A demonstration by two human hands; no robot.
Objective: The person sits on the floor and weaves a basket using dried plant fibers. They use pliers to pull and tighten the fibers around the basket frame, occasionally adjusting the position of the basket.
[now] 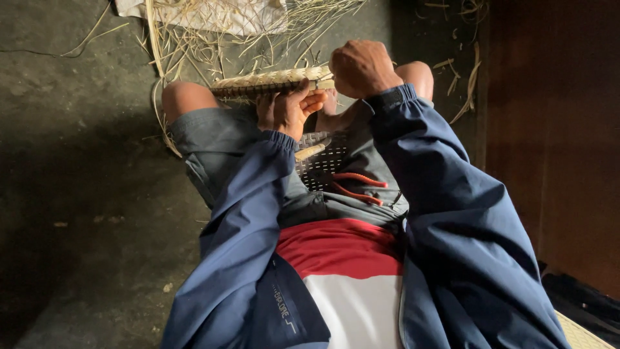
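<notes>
- Blue jacket sleeves [445, 213] fill the foreground, leading to both hands.
- Left hand [290, 111] curls under the woven cane bundle [271, 84]; right hand [361, 68] is fisted on its end.
- Bundle lies across the knees, between the hands.
- Likely light, stiff, splintery; best gripped mid-length.
- Loose straw [194, 39] lies beyond the hands on the floor.

Seen from above, a seated person in a blue jacket holds a woven straw piece [271, 84] across the bare knees. The left hand [290, 110] grips it from beneath, fingers curled around its edge — the right hand [363, 68] is closed in a fist over its right end. Loose straw strands [194, 39] lie scattered on the dark concrete floor [71, 161] beyond, near a pale woven mat [219, 13].
</notes>
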